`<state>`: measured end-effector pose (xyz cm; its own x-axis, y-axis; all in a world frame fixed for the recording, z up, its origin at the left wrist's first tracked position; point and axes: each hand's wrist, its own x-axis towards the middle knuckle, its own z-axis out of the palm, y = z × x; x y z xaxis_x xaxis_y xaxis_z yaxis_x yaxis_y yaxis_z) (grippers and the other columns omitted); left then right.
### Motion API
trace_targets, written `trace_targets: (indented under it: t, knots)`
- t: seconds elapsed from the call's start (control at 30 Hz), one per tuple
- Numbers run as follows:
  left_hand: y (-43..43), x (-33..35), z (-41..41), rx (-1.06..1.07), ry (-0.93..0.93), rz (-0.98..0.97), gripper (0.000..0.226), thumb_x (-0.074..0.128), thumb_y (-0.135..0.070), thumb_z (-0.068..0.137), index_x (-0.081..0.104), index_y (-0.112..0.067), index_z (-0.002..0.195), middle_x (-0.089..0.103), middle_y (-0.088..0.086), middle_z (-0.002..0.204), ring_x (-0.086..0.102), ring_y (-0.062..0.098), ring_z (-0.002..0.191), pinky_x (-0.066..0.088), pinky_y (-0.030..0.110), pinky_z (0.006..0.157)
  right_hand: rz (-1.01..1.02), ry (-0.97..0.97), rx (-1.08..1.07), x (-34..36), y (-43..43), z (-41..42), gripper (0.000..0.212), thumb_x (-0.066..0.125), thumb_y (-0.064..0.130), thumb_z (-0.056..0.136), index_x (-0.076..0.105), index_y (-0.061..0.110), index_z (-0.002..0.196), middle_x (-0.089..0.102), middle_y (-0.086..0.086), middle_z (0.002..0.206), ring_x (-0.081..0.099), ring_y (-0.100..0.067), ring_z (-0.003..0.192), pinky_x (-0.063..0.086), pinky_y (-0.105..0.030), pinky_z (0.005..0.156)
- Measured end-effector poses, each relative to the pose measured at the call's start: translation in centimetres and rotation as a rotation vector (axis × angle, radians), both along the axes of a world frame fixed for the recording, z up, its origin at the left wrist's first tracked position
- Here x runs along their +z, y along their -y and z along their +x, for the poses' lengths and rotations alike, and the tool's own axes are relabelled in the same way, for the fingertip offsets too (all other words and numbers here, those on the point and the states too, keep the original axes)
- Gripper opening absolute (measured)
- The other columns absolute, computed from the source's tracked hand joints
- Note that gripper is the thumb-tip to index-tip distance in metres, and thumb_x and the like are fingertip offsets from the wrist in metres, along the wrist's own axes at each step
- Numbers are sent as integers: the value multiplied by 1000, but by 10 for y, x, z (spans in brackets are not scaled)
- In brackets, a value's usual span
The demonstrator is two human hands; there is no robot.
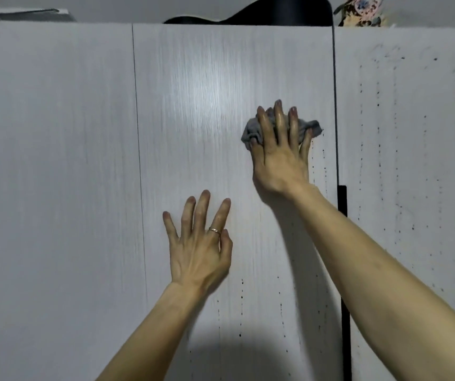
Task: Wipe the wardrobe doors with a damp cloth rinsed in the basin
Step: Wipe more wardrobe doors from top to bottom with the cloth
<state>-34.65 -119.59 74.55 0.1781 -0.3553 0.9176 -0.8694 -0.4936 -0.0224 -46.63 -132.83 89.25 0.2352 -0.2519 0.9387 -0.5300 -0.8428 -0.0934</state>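
Cloth (250, 132) beneath right hand (278, 160), pressed against door (207, 78)

The cloth (252, 130) is mid-grey. The left door (55, 160) is pale grey-white with fine vertical grain. The middle door (207, 133) has the same colour and grain, with a bright white sheen high up and dark specks low down. The right door (413, 160) matches too, with dark specks in broken vertical rows. The handle (342, 199) is black, the ring (214, 230) gold. On top sit a black shape (276, 12) and a floral bundle (361, 9) in pink, blue and yellow.
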Motion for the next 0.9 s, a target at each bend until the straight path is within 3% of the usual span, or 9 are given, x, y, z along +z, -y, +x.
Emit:
trace_targets:
  t: [0.13,0.3,0.43,0.53,0.67,0.77,0.9]
  knots:
    - [5,-1,-3,-10,-24,-30,62,32,-41,95,23,-39,156,12,2,164,8,27,151,5,70,116,-23,40,36,-67,-3,-5,60,21,44,108,-6,29,160,-18,-3,166,-21,-28,151,-5,-64,119]
    - [12,-5,-13,-17,-96,-54,63,35,-39,95,23,-38,156,8,1,166,-1,26,153,2,71,115,-30,-143,19,-185,3,-22,62,20,50,104,-1,31,160,-13,-1,167,-13,-29,153,4,-65,118]
    - [21,3,-26,21,-142,-59,61,33,-43,94,26,-38,154,13,10,163,3,36,150,6,77,110,-98,-209,14,-131,12,-26,62,23,51,105,0,31,160,-15,-1,167,-19,-26,152,-1,-64,119]
    - [27,0,-27,60,-113,-60,62,28,-45,96,22,-36,157,12,14,162,5,41,150,9,79,108,-81,-111,15,-41,17,-26,61,17,50,107,-11,32,158,-25,1,164,-29,-23,149,-11,-61,119]
    - [25,-5,-17,77,-57,-50,62,28,-49,98,20,-35,158,12,14,162,7,40,149,10,78,108,23,-9,25,34,31,-37,61,18,49,105,-8,33,158,-20,4,166,-24,-23,151,-9,-64,117]
    - [26,-5,-17,82,-59,-45,62,28,-48,98,18,-35,158,10,14,163,5,40,149,9,78,108,-1,77,49,1,34,-35,62,21,48,106,-5,30,159,-16,1,167,-20,-24,152,-9,-61,119]
    - [26,-5,-21,75,-70,-55,63,31,-46,98,17,-34,158,10,14,163,4,41,149,9,78,109,46,80,88,-117,30,-33,66,25,44,107,-7,20,160,-17,-6,166,-19,-27,152,-3,-55,123]
